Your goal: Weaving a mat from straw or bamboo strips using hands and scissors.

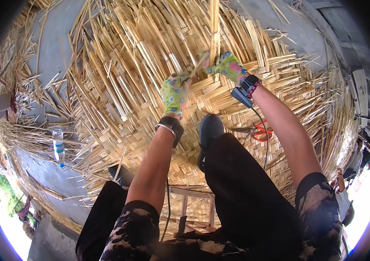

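Observation:
Beneath me spreads a mat (219,93) woven from split reeds, with long loose reed strips fanning out from its far side. My left hand (175,93), in a green flowered glove, is closed around a thin reed strip (199,65) that slants up toward the right hand and is smeared by motion. My right hand (230,68), gloved alike, has its fingers bent together at the lower end of an upright reed strip (215,32). The fingertips there are blurred and partly hidden. Both hands are just above the weave's far edge.
Red-handled scissors (261,131) lie on the mat right of my dark shoe (211,128). A clear water bottle (58,148) lies at the left among reed scraps. A low wooden stool frame (193,192) shows below me. Another person (343,198) is at the right edge.

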`<move>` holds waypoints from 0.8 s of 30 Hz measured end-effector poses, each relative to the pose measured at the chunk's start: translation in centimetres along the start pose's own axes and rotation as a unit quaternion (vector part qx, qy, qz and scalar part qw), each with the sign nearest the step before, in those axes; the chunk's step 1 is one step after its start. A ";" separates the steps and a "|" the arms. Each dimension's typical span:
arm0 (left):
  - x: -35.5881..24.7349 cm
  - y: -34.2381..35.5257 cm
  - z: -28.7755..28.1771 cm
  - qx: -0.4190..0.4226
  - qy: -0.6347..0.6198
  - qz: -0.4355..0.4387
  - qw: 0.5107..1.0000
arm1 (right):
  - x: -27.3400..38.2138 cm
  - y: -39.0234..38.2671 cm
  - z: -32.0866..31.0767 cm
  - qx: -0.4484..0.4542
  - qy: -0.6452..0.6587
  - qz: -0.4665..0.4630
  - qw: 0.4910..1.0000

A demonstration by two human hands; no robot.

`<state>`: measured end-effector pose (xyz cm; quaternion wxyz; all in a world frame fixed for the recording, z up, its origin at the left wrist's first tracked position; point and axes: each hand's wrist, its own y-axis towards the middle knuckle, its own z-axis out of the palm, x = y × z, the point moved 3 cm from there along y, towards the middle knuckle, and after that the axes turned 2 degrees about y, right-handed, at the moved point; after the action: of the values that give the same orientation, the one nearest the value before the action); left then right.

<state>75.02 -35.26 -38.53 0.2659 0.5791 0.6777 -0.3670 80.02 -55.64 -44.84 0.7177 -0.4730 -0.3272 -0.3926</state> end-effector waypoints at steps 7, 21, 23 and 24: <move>2.0 -0.4 1.0 -0.031 0.276 0.058 0.959 | 1.4 -1.1 3.0 -0.084 -0.271 0.008 0.959; -0.6 -3.9 3.2 0.018 0.407 0.235 0.882 | 1.4 -4.5 -0.7 -0.097 -0.244 -0.126 0.957; -0.5 -3.2 1.8 0.068 0.368 0.234 0.897 | 2.0 -5.8 -0.1 -0.121 -0.357 -0.177 0.909; -1.0 -2.9 1.5 0.113 0.325 0.230 0.910 | 2.0 -7.1 0.1 -0.132 -0.377 -0.166 0.901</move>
<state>72.22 -37.22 -38.08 0.0410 0.8324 0.5286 -0.1614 74.76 -57.75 -40.14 0.3958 -0.6150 -0.5922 -0.3382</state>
